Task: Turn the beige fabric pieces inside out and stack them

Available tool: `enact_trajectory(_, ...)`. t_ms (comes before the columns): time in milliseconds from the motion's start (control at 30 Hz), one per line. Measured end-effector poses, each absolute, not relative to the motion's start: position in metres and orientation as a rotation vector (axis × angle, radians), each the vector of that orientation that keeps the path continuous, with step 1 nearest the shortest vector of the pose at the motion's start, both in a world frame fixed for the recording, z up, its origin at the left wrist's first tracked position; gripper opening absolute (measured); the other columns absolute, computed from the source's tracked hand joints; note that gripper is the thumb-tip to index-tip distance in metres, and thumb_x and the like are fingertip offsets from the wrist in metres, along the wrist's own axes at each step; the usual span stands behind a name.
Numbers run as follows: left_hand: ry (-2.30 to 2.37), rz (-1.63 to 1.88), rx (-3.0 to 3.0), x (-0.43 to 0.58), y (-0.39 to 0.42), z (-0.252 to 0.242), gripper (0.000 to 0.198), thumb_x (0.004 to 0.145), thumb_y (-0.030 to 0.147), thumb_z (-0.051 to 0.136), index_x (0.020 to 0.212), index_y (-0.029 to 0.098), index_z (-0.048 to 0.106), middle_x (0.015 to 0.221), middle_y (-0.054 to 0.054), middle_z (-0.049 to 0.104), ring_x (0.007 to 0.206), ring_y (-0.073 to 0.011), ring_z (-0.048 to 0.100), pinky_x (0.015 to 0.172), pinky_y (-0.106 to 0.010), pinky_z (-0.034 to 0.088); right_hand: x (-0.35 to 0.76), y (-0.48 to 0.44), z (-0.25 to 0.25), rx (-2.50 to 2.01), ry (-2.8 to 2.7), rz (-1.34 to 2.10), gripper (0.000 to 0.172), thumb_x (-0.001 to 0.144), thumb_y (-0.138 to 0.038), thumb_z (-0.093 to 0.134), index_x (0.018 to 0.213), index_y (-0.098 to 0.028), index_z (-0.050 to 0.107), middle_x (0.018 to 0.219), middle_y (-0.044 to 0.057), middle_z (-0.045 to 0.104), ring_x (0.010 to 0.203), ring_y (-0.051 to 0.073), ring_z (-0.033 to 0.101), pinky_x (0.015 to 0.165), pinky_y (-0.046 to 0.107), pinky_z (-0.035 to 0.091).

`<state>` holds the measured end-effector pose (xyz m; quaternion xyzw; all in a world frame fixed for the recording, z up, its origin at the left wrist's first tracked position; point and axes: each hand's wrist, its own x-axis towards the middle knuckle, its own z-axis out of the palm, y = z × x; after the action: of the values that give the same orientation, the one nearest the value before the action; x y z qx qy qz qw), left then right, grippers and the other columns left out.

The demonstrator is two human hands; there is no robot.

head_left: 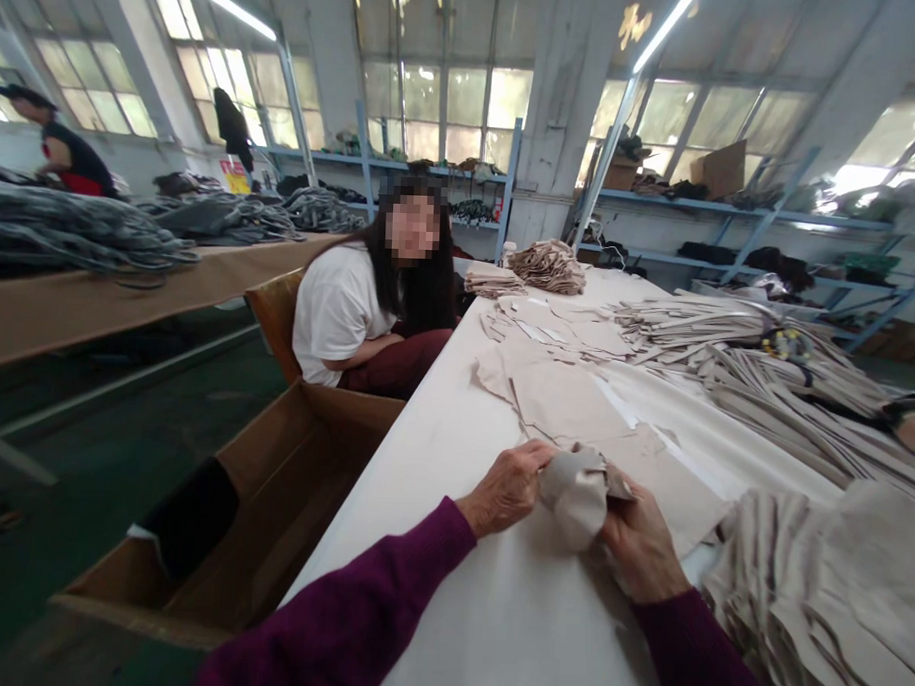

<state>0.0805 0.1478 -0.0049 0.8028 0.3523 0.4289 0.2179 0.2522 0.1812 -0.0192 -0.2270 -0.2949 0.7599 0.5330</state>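
Between my two hands a beige fabric piece (574,497) is bunched up above the white table (438,482). My left hand (506,488) pinches its left edge, fingers closed. The right side of the cloth is gripped by my right hand (641,540), its fingers partly hidden behind the folds. Just beyond my hands, flat beige fabric pieces (565,392) lie spread on the table with white strips among them. A thick stack of beige fabric (831,586) sits close to my right forearm.
A seated person in a white shirt (339,304) is at the table's left side. Below the left edge stands an open cardboard box (215,615) with something black inside. Bundled beige strips (727,357) cover the table's far right. Blue shelves (658,202) line the wall.
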Motion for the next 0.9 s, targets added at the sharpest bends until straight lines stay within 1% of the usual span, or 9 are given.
enact_trajectory(167,0.75,1.004,1.861,0.086,0.141,0.003,0.033,0.071,0.012,0.057,0.104,0.013,0.056,0.091,-0.004,0.06,0.08,-0.0154,0.055,0.071,-0.023,0.044,0.263,0.185,-0.031,-0.598,-0.621,1.808,0.004,0.072,-0.019,0.059,0.074,-0.016,0.062,0.066,0.001,0.065,0.061,0.013,0.062,0.066,0.024,0.056)
enact_trajectory(300,0.744,1.115,1.566,0.093,0.146,-0.008,0.031,0.071,0.026,0.065,0.098,0.013,0.057,0.083,-0.002,0.058,0.069,-0.0117,0.051,0.059,-0.02,0.039,0.247,0.176,-0.029,-0.621,-0.628,1.816,0.008,0.074,-0.023,0.059,0.076,-0.016,0.063,0.07,0.003,0.066,0.068,0.017,0.064,0.07,0.029,0.056)
enact_trajectory(467,1.167,1.426,1.588,0.086,0.159,-0.023,0.011,0.071,0.024,0.06,0.073,0.014,0.055,0.067,0.002,0.053,0.061,-0.0103,0.045,0.056,-0.02,0.034,0.222,0.163,-0.025,-0.655,-0.626,1.857,0.021,0.073,-0.022,0.06,0.092,-0.015,0.064,0.091,0.006,0.068,0.084,0.019,0.064,0.075,0.03,0.054)
enact_trajectory(567,1.532,1.624,1.629,0.075,0.168,-0.03,0.016,0.075,0.02,0.052,0.061,0.016,0.045,0.06,0.003,0.047,0.059,-0.0099,0.041,0.055,-0.021,0.03,0.219,0.154,-0.024,-0.912,-0.807,1.831,0.023,0.073,-0.031,0.061,0.088,-0.014,0.064,0.084,0.007,0.068,0.073,0.019,0.064,0.067,0.031,0.054)
enact_trajectory(633,1.62,1.658,1.563,0.068,0.174,-0.034,0.017,0.075,0.019,0.05,0.06,0.016,0.042,0.059,0.004,0.046,0.058,-0.0096,0.039,0.053,-0.021,0.028,0.225,0.152,-0.021,-1.206,-1.156,1.59,0.034,0.074,-0.046,0.059,0.077,-0.013,0.064,0.066,0.007,0.064,0.059,0.019,0.06,0.058,0.032,0.052)
enact_trajectory(700,1.571,1.653,1.492,0.063,0.18,-0.038,0.017,0.073,0.02,0.05,0.06,0.017,0.04,0.057,0.005,0.045,0.056,-0.0094,0.038,0.051,-0.02,0.027,0.237,0.156,-0.014,-1.356,-1.487,1.068,0.042,0.073,-0.054,0.058,0.075,-0.012,0.063,0.063,0.006,0.062,0.059,0.02,0.059,0.058,0.033,0.051)
enact_trajectory(800,1.366,1.625,1.534,0.062,0.186,-0.042,0.019,0.073,0.022,0.051,0.058,0.016,0.041,0.058,0.004,0.044,0.058,-0.0095,0.04,0.052,-0.019,0.029,0.255,0.166,-0.003,-1.214,-1.751,0.462,0.054,0.067,-0.048,0.066,0.108,-0.013,0.059,0.108,0.013,0.061,0.098,0.026,0.057,0.084,0.038,0.048)
enact_trajectory(867,1.222,1.571,1.602,0.064,0.185,-0.041,0.018,0.073,0.023,0.053,0.06,0.015,0.044,0.06,0.004,0.047,0.059,-0.0095,0.042,0.054,-0.019,0.031,0.26,0.172,0.001,-1.088,-1.976,0.429,0.073,0.064,-0.042,0.07,0.128,-0.015,0.045,0.131,0.013,0.047,0.118,0.027,0.046,0.098,0.039,0.039)
enact_trajectory(900,1.17,1.55,1.625,0.066,0.183,-0.039,0.017,0.074,0.023,0.054,0.061,0.015,0.046,0.062,0.003,0.049,0.06,-0.0097,0.043,0.055,-0.019,0.033,0.259,0.173,0.001,-1.053,-2.078,0.464,0.076,0.064,-0.038,0.07,0.131,-0.017,0.041,0.133,0.012,0.046,0.12,0.026,0.044,0.099,0.039,0.037)
